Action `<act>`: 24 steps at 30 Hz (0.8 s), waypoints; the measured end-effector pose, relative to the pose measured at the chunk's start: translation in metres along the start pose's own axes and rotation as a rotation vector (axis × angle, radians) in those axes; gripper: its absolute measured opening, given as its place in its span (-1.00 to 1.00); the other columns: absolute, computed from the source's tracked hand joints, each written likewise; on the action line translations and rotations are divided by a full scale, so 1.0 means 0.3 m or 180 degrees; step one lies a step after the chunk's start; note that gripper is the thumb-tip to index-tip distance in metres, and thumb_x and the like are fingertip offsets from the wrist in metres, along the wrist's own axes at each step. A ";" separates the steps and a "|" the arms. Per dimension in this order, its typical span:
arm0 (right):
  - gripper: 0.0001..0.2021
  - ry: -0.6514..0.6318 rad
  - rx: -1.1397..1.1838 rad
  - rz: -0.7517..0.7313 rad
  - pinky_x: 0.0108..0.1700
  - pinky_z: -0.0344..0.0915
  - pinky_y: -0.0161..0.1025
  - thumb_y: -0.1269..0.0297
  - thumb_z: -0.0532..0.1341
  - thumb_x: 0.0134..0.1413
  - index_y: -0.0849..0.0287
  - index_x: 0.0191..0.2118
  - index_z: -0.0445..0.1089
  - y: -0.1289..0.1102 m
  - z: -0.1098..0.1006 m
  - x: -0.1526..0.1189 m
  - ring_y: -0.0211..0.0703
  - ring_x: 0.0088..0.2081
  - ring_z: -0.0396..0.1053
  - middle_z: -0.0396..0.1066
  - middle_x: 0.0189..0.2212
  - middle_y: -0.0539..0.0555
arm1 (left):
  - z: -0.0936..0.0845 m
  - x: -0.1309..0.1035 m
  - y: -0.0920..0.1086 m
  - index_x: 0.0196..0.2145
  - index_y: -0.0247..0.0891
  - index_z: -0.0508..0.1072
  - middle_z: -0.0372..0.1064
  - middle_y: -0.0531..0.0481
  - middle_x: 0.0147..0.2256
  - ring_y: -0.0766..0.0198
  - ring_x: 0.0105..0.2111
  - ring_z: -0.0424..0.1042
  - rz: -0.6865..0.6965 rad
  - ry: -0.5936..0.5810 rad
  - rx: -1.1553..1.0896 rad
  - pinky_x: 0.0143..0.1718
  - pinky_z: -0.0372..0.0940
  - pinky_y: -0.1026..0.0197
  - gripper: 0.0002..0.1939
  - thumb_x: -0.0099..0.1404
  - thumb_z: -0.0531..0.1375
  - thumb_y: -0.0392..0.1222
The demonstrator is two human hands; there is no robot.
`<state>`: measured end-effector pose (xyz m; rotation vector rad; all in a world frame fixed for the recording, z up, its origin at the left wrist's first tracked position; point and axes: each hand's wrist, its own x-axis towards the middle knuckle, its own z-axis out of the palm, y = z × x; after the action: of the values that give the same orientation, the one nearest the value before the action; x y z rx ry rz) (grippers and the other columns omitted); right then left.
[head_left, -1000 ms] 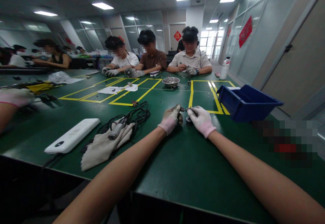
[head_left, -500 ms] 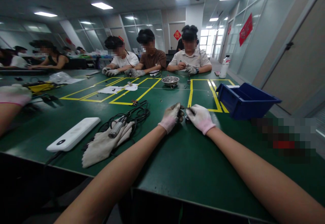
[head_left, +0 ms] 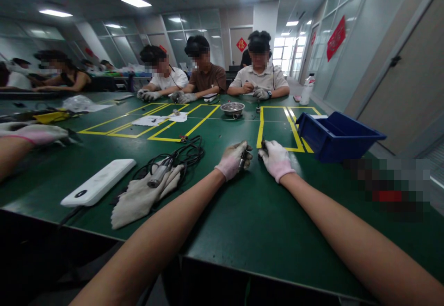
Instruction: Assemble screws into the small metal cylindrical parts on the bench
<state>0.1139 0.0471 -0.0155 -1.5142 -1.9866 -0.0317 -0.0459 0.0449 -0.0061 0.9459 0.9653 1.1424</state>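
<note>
Over the green table (head_left: 243,223), my left hand (head_left: 231,159), in a white and pink work glove, is closed around a small dark metal cylinder (head_left: 242,161). My right hand (head_left: 276,159), gloved the same way, is a short way to its right. Its thumb and fingers are pressed together around a small dark part (head_left: 262,145), mostly hidden by the glove, whose kind I cannot make out. A gap separates the two hands, and both are just above the table.
A blue bin (head_left: 340,137) stands on the right, and a steel bowl (head_left: 232,108) sits farther back. To the left are a white power bank (head_left: 99,182), a spare glove (head_left: 133,204) and coiled black cables (head_left: 190,151). A co-worker's gloved hand (head_left: 45,133) reaches in at far left.
My hands have moved slightly apart, and the cylinder in my left hand shows more clearly. The co-worker's gloved hand at far left has come farther right.
</note>
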 end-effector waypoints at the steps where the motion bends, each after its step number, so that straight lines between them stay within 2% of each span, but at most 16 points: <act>1: -0.69 0.0047 0.0034 0.0123 -0.15 0.18 -0.11 0.15 0.09 0.14 0.16 -0.05 0.34 0.005 -0.002 0.003 0.01 -0.17 0.29 0.34 -0.18 0.23 | -0.006 0.004 -0.003 -0.31 -0.33 0.35 0.28 0.03 -0.60 0.39 -0.74 0.23 0.0023 -0.0097 0.0027 -0.74 0.10 0.34 -0.66 0.22 0.14 0.06; 4: -0.64 0.0443 0.0273 0.0339 -0.11 0.19 -0.08 0.11 0.11 0.11 0.19 -0.04 0.31 0.014 -0.023 0.004 0.02 -0.13 0.28 0.31 -0.14 0.22 | -0.022 0.012 -0.006 -0.31 -0.32 0.35 0.28 0.02 -0.58 0.39 -0.72 0.24 -0.0026 -0.0316 0.0032 -0.73 0.13 0.32 -0.65 0.21 0.15 0.07; 7: -0.69 0.0964 0.0467 0.0104 -0.02 0.15 -0.06 0.12 0.07 0.14 0.20 -0.09 0.31 0.000 -0.051 -0.008 0.02 -0.07 0.23 0.29 -0.13 0.22 | -0.030 0.008 -0.001 -0.31 -0.33 0.35 0.29 0.01 -0.56 0.41 -0.72 0.21 -0.0166 -0.0448 0.0038 -0.73 0.15 0.32 -0.65 0.20 0.17 0.07; 9: -0.72 0.0813 0.0536 -0.0279 0.00 0.14 -0.06 0.14 0.06 0.15 0.18 -0.12 0.32 -0.017 -0.060 -0.020 0.02 -0.06 0.23 0.30 -0.15 0.21 | -0.031 0.002 0.003 -0.32 -0.34 0.37 0.32 -0.02 -0.54 0.42 -0.72 0.22 -0.0191 -0.0546 0.0140 -0.73 0.16 0.32 -0.65 0.19 0.18 0.06; 11: -0.74 0.0438 0.0638 -0.0601 -0.01 0.16 -0.08 0.14 0.07 0.15 0.15 -0.12 0.33 -0.033 -0.056 -0.030 0.01 -0.07 0.24 0.32 -0.16 0.19 | -0.031 -0.003 0.003 -0.34 -0.34 0.38 0.33 -0.02 -0.54 0.41 -0.70 0.24 -0.0119 -0.0715 0.0254 -0.72 0.18 0.32 -0.66 0.19 0.20 0.05; 15: -0.71 -0.0051 0.0988 -0.0863 -0.02 0.19 -0.11 0.15 0.06 0.17 0.12 -0.04 0.32 -0.040 -0.040 -0.041 -0.05 -0.11 0.30 0.36 -0.18 0.15 | -0.041 -0.002 -0.003 -0.41 -0.34 0.38 0.27 0.02 -0.61 0.43 -0.72 0.20 0.0026 -0.1073 0.0469 -0.73 0.13 0.34 -0.67 0.19 0.20 0.04; 20: -0.71 -0.0322 0.0993 -0.1070 -0.03 0.20 -0.12 0.18 0.01 0.22 0.12 -0.01 0.30 -0.027 -0.044 -0.043 -0.07 -0.11 0.32 0.38 -0.17 0.14 | -0.055 -0.015 0.016 -0.40 -0.33 0.38 0.30 0.01 -0.61 0.41 -0.73 0.24 -0.0088 -0.1127 0.0790 -0.75 0.10 0.36 -0.65 0.16 0.21 0.07; 24: -0.74 -0.0453 0.0854 -0.1315 -0.08 0.22 -0.19 0.28 0.03 0.21 0.17 -0.01 0.28 -0.022 -0.045 -0.037 -0.12 -0.14 0.32 0.36 -0.17 0.13 | -0.038 -0.040 0.038 -0.43 -0.36 0.38 0.31 -0.02 -0.64 0.37 -0.74 0.27 -0.0117 -0.1132 0.1055 -0.74 0.13 0.35 -0.49 0.17 0.11 0.24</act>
<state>0.1160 0.0300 -0.0079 -0.9458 -2.2821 0.1683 -0.0618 0.0362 0.0028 1.3410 0.8874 0.7584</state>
